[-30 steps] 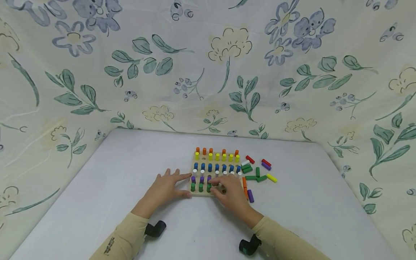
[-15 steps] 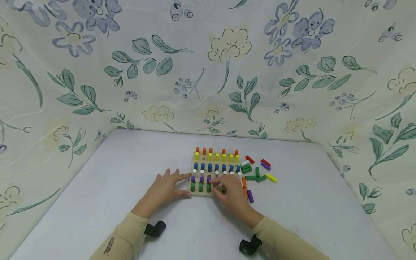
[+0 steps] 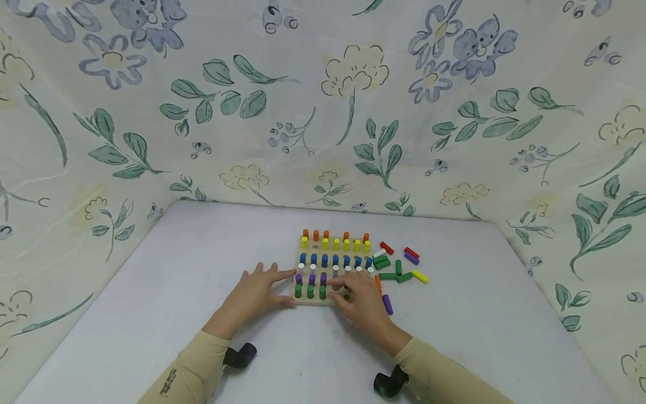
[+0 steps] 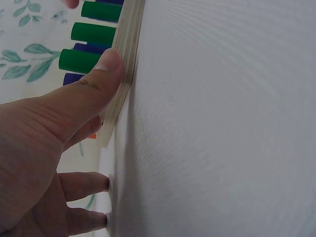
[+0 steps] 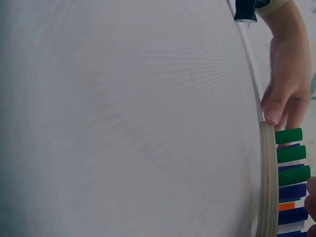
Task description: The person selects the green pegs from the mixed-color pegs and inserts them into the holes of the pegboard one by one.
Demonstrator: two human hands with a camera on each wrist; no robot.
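Here, three green pegs (image 3: 310, 292) stand, long axes vertical.

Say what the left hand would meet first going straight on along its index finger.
The left hand would likely meet the pegboard first: its left edge sits at the index fingertip, though contact there is unclear.

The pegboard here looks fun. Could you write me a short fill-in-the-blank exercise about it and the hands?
1. On the pegboard, the front row, lowest in the head view, is coloured ____.
2. The back row is coloured ____.
3. In the head view, the loose pegs lie to the ____ of the pegboard.
4. The hand touching the pegboard's left end is the ____ one.

Missing words: green; orange; right; left.
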